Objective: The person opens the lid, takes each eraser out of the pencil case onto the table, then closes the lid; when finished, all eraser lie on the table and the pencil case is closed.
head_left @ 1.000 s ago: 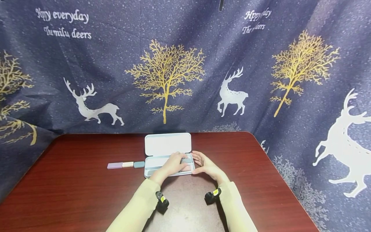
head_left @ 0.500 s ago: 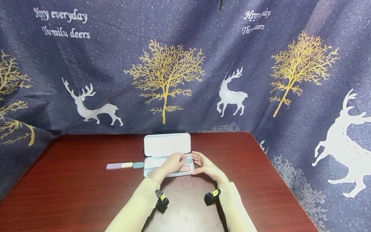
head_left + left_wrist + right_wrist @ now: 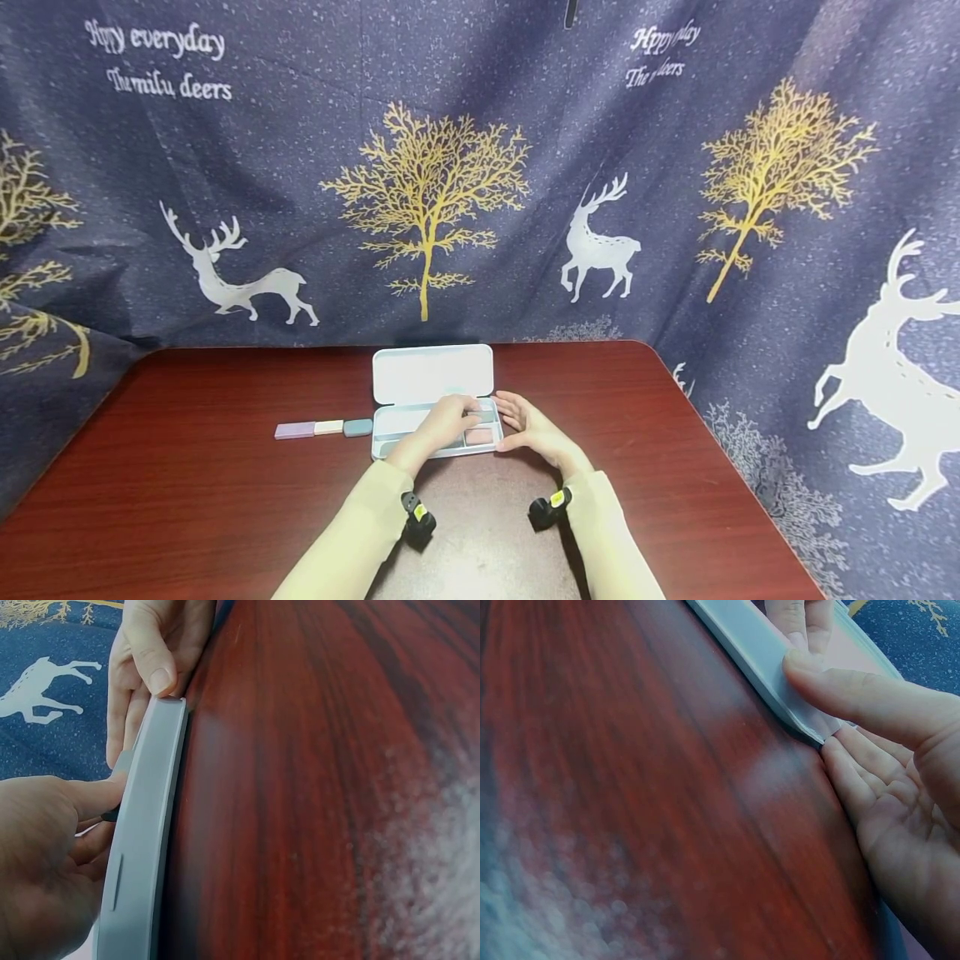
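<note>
A pale blue pencil case lies on the table, its hinged lid standing up at the back. My left hand reaches over the case from the left. Its thumb and fingers pinch a small grey-blue block in the right part of the case; the fingertips are partly hidden behind the case wall. In front of that block, a pink block sits in its own compartment. At the case's right end, my right hand holds the corner, thumb on the front rim and fingers along the end.
Left of the case, a purple block, a cream block and a teal block lie in a row. The teal one is close to the case. A patterned cloth hangs behind the reddish-brown table.
My left thumb and fingers have shifted slightly left and back, leaving more of the pink block in sight. The right hand has stayed at the case's end.
</note>
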`<action>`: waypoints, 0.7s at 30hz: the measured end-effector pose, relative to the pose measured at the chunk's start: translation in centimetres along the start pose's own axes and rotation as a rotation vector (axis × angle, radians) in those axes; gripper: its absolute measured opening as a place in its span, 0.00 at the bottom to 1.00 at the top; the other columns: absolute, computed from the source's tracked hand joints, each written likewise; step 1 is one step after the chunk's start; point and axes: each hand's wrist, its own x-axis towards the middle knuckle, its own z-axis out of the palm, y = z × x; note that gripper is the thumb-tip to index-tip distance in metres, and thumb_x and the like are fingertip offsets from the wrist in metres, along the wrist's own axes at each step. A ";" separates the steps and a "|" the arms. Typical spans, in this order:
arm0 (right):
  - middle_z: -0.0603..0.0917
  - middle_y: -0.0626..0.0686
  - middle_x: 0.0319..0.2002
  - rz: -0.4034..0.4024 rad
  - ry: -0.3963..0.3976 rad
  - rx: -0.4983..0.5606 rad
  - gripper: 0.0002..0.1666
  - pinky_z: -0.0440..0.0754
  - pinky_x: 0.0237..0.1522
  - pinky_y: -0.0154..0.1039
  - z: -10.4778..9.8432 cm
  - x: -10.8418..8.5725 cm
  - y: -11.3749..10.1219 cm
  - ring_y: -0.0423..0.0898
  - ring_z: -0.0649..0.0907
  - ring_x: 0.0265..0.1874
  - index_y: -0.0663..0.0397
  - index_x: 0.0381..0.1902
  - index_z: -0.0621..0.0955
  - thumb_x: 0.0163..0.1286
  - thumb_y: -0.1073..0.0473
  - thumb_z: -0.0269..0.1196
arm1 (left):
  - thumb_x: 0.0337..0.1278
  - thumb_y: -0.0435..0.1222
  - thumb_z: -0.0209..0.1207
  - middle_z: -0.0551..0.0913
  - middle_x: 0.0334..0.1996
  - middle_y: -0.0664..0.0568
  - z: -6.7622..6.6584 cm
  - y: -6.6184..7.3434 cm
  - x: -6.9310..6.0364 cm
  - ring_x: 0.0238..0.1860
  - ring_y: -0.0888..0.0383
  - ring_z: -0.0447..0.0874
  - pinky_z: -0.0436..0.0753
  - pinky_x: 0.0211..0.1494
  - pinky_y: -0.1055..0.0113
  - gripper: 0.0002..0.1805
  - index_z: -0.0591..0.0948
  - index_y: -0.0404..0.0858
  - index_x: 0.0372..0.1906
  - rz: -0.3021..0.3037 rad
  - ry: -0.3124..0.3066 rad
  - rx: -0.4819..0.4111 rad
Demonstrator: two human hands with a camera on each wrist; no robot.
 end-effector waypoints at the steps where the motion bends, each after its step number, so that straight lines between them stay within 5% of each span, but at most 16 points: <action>1: 0.54 0.71 0.74 0.000 0.000 0.000 0.53 0.54 0.75 0.54 0.0 0.0 -0.1 0.64 0.56 0.74 0.72 0.73 0.50 0.55 0.78 0.66 | 0.62 0.32 0.58 0.85 0.48 0.39 0.0 0.0 0.0 0.54 0.43 0.82 0.78 0.62 0.50 0.13 0.82 0.30 0.48 0.001 0.002 0.004; 9: 0.54 0.71 0.74 0.005 0.003 0.005 0.54 0.53 0.76 0.55 0.1 -0.1 -0.4 0.64 0.55 0.75 0.72 0.73 0.49 0.54 0.77 0.66 | 0.63 0.32 0.58 0.84 0.49 0.38 -0.1 0.1 -0.2 0.54 0.42 0.81 0.78 0.61 0.49 0.13 0.82 0.29 0.49 0.002 0.031 -0.004; 21: 0.55 0.71 0.74 0.001 0.007 -0.013 0.55 0.53 0.76 0.56 0.1 -0.2 -0.3 0.64 0.55 0.75 0.71 0.73 0.50 0.54 0.77 0.67 | 0.63 0.37 0.60 0.85 0.43 0.47 -1.8 -0.1 -1.5 0.43 0.52 0.82 0.82 0.49 0.56 0.10 0.83 0.37 0.45 0.023 0.169 -0.033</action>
